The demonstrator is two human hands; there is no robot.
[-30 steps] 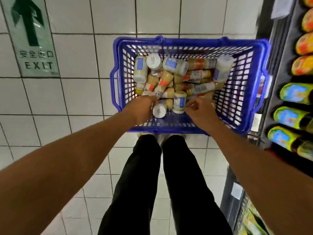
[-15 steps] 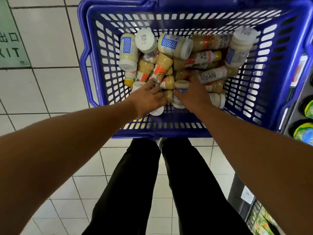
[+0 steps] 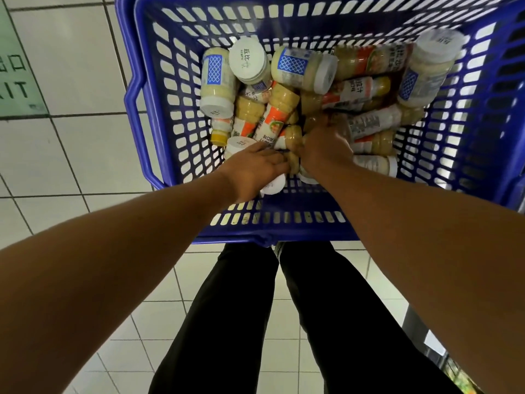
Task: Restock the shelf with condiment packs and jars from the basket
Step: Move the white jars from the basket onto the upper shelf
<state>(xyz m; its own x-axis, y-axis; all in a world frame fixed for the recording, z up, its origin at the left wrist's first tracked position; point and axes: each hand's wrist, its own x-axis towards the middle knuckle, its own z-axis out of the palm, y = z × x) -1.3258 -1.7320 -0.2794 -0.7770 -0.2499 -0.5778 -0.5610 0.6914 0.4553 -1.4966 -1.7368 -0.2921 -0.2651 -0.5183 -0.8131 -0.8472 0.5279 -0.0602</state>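
Both hands down at the near edge of the blue basket (image 3: pixel 284 237): left hand (image 3: pixel 252 169) has fingers flat over a white-capped jar (image 3: pixel 274 184), right hand (image 3: pixel 326 149) has fingers buried among the bottles (image 3: pixel 369 125), can't tell their grip.

Both arms stretched forward, converging. Left hand (image 3: pixel 252 169) palm-down, fingers extended rightward. Right hand (image 3: pixel 326 149) knuckles up, fingers curled downward, tips hidden.

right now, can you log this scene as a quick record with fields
basket: blue basket, slotted walls, ahead of the person's legs
contents: white-lidded jars and orange-labelled bottles, jumbled, most lying down
left hand: inside basket, lying over near jars; grip hidden
right hand: inside basket, curled down into pile; hold unclear
floor: white tiles, green exit sign at left
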